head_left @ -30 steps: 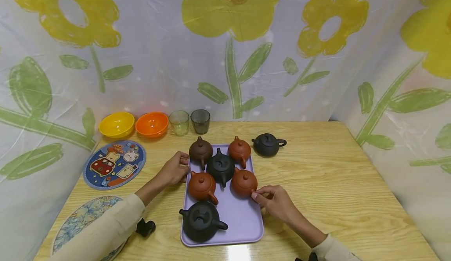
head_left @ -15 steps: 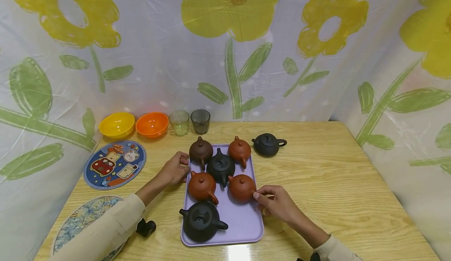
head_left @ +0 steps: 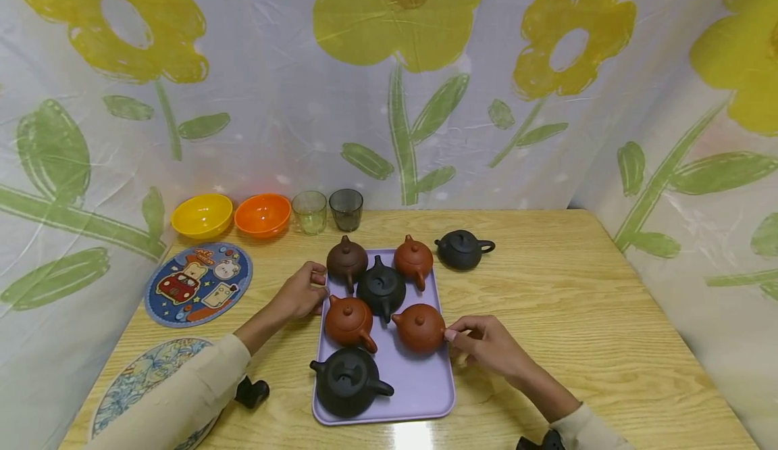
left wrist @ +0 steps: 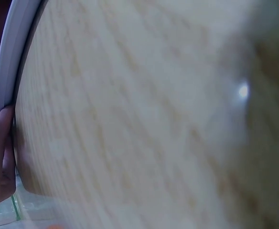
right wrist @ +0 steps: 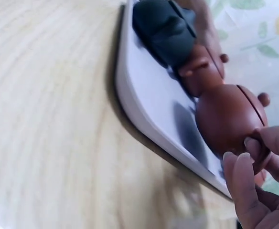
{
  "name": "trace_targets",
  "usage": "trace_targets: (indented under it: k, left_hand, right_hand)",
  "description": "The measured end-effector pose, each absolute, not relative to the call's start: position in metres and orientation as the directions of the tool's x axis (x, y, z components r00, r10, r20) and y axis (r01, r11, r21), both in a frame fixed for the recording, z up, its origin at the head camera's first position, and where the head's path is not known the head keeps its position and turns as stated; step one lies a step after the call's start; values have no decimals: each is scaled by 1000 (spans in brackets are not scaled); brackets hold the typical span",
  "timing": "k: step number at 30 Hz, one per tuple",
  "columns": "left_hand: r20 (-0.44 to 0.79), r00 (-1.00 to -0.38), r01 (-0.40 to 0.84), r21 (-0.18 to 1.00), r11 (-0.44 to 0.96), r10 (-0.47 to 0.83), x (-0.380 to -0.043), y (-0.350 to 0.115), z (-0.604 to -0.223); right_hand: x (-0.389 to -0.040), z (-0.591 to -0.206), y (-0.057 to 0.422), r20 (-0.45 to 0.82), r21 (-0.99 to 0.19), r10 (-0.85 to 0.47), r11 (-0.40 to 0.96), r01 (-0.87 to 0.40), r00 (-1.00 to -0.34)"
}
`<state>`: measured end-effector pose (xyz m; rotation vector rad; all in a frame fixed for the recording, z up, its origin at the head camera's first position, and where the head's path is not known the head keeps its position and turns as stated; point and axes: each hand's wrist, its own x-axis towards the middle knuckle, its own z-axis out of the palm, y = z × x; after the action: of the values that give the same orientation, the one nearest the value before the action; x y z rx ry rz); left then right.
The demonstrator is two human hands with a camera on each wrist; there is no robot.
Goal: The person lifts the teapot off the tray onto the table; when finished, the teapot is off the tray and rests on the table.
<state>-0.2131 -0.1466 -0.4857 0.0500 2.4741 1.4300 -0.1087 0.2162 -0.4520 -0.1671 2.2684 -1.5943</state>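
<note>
In the head view, my right hand (head_left: 489, 347) pinches the handle of a reddish-brown teapot (head_left: 421, 330) at the right side of the lilac tray (head_left: 416, 392). That teapot's spout points left. The right wrist view shows the thumb and fingers around the handle of the teapot (right wrist: 230, 117). My left hand (head_left: 302, 292) grips the tray's left rim. Also on the tray are a dark brown teapot (head_left: 346, 262), a black teapot (head_left: 381, 290), two reddish ones at back right (head_left: 413, 261) and left (head_left: 348, 323), and a larger black teapot (head_left: 346, 384) at front left.
A small black teapot (head_left: 460, 251) stands on the table behind the tray's right side. Along the back left are a yellow bowl (head_left: 202, 216), an orange bowl (head_left: 263, 216) and two glasses (head_left: 346, 210). Round mats (head_left: 199, 284) lie at the left.
My right hand has turned the reddish-brown teapot so its spout swings to the left, shifting it slightly toward me. The hand itself has moved a little right. My left hand has stayed put.
</note>
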Motion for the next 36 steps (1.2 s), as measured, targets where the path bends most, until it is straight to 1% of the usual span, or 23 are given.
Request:
trace_targets:
  k: [9,21,27,36]
  left_hand:
    - [-228,-958,-113,855,506,171,-213,-146,-483]
    - [-239,-958,-127,851,509,160,-212,-146,-483]
    - [-241,-959,-132,850,510,152,-212,-147,-483]
    - [-238,-958,-127,852,508,161,-210,-145,-483]
  right_hand:
    - [-118,-440,229,-219,-917,-297,389,92,-930]
    - [-133,-429,244,-214,-920,-284,381,95,-935]
    - [-145,-425,257,-235,-911,-283,397,109,-930]
    - [-165,-426,284,-254,-902,-336,421,97,-907]
